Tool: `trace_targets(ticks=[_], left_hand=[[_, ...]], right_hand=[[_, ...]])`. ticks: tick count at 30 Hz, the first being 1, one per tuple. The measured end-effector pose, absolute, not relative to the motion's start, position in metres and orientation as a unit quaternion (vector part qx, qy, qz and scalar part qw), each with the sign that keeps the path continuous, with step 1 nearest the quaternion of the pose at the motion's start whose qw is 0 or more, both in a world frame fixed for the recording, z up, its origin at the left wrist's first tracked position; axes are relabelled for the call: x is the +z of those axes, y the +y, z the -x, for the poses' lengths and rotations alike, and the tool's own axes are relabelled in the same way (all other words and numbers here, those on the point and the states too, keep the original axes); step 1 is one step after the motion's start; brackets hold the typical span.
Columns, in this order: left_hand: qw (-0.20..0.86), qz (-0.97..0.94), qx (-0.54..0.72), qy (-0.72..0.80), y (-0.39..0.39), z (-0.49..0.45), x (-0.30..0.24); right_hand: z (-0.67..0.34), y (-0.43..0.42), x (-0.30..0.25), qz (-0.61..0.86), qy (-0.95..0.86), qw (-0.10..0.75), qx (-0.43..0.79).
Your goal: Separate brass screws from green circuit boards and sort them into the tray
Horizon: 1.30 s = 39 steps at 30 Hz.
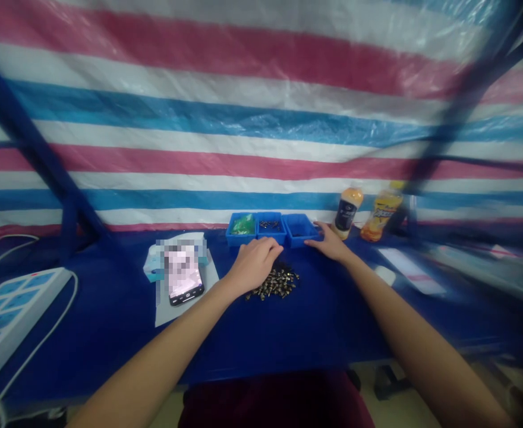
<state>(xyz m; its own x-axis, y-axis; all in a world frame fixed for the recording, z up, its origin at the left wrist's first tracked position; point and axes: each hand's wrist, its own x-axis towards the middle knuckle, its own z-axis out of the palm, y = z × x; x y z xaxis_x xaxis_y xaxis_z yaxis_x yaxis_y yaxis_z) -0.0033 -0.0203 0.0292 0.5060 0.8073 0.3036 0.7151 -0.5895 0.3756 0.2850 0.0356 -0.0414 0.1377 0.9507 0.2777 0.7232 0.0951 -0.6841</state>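
A pile of small brass-coloured metal parts, too small to name, lies on the blue tabletop. Over its back left edge is my left hand, fingers curled and pressed together; what they hold, if anything, is hidden. Three blue plastic bins stand in a row behind it. My right hand is at the right bin, thumb against its front and fingers round its right side. The middle bin contains small dark metal pieces. Inside the left bin is a green plastic bag.
Two drink bottles, one dark-labelled and one yellow-capped, stand behind my right hand. Left of the pile, a lit phone leans on a tissue pack. A power strip with a white cable lies far left. Striped sheeting hangs behind.
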Motion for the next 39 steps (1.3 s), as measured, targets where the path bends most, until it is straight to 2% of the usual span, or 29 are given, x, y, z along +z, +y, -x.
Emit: trace_targets(ticks=[12, 18, 20, 22, 26, 33, 39], left_hand=[[0.120, -0.844, 0.367, 0.372, -0.022, 0.010, 0.006], [0.133, -0.812, 0.437, 0.363, -0.023, 0.006, 0.002], [0.159, -0.792, 0.458, 0.371, -0.021, 0.005, 0.002], [0.196, -0.768, 0.470, 0.388, -0.019, 0.005, 0.001], [0.258, -0.746, 0.453, 0.414, -0.015, 0.005, -0.002], [0.296, -0.733, 0.440, 0.426, -0.009, 0.003, -0.011], [0.279, -0.738, 0.442, 0.427, -0.006, 0.002, -0.014]], right_hand=[[-0.269, 0.039, -0.048, 0.692, -0.628, 0.345, 0.087], [-0.250, 0.018, -0.024, 0.632, -0.642, 0.431, -0.046], [-0.241, 0.007, -0.012, 0.555, -0.706, 0.440, -0.024], [-0.230, -0.003, -0.004, 0.464, -0.788, 0.404, 0.027], [-0.204, -0.017, -0.001, 0.371, -0.854, 0.363, 0.036], [-0.186, -0.017, -0.010, 0.353, -0.847, 0.396, 0.038], [-0.185, -0.016, -0.009, 0.378, -0.835, 0.398, 0.041]])
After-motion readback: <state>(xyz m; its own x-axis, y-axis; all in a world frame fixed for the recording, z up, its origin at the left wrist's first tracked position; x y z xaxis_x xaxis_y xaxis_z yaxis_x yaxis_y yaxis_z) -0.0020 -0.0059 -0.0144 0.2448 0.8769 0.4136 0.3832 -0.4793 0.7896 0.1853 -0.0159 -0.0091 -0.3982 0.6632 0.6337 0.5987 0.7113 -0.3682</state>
